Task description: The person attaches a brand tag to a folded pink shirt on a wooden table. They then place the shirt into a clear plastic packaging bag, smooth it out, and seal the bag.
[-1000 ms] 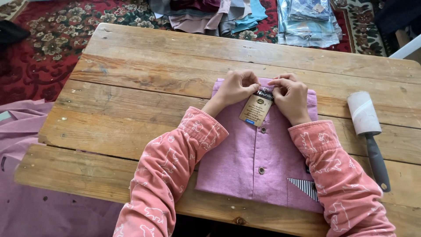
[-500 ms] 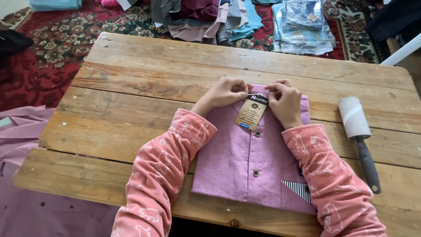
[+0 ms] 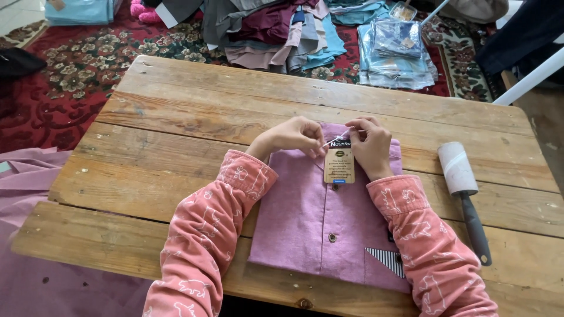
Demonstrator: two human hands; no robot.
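Head view: folded pink shirt (image 3: 317, 229) lengthwise, collar away.

Left hand (image 3: 296, 136) and right hand (image 3: 371, 145) pinch a thin white string above the brown tag (image 3: 339, 165) on a folded pink shirt (image 3: 305, 223) (lint roller (image 3: 464, 194) lies just right) on the wooden desk (image 3: 176, 135)

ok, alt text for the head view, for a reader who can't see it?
Both hands, left hand and right hand, pinch a thin string at the collar of a folded pink shirt with a tan hang tag, on a wooden table. A lint roller lies right.
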